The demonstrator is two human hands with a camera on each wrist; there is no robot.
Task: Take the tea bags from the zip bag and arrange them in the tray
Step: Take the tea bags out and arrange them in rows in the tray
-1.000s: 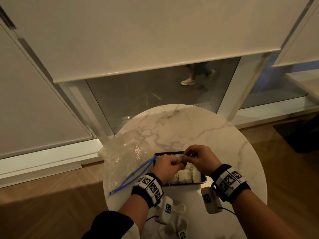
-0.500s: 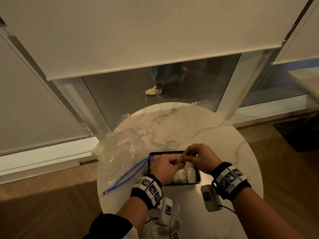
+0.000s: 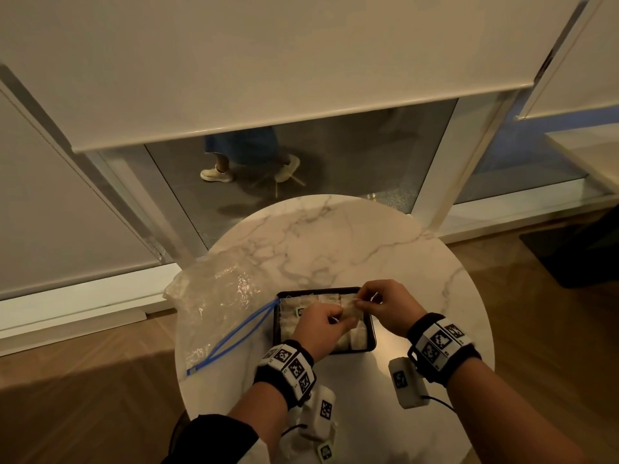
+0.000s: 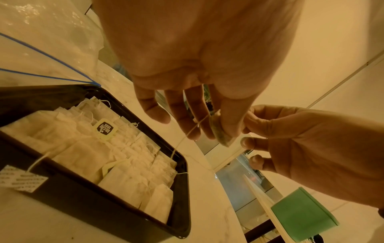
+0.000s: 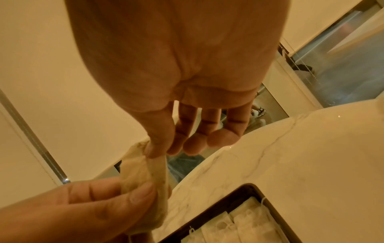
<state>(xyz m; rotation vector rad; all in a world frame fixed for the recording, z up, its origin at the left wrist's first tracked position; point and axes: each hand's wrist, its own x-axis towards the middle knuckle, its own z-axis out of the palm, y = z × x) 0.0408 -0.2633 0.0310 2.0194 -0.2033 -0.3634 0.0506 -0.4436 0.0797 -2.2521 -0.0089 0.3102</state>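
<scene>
A black tray point(image 3: 276, 329) point(image 4: 124, 212) point(image 5: 276, 202) on the round marble table point(image 3: 335, 242) holds several pale tea bags point(image 4: 87, 157) in rows. Above its far right part, both hands hold one tea bag point(image 3: 350, 310) point(image 4: 220, 134) point(image 5: 143, 171). My left hand point(image 3: 326, 321) point(image 4: 209, 129) pinches its near end. My right hand point(image 3: 371, 303) point(image 5: 158, 152) pinches its far end between thumb and forefinger. A string point(image 4: 187, 134) hangs from the bag toward the tray. The clear zip bag point(image 3: 214, 303) point(image 4: 47, 49) with a blue seal lies left of the tray, its contents not discernible.
Small white tagged devices point(image 3: 407, 383) point(image 3: 318, 413) lie on the table's near side, with a cable. Behind the table are window blinds and glass; a passer-by's legs point(image 3: 248, 162) show outside. Wooden floor surrounds the table. A green box point(image 4: 301, 212) stands off to the right.
Both hands stayed over the tray, still pinching the same tea bag. The head view has tilted slightly and the passer-by outside walked left.
</scene>
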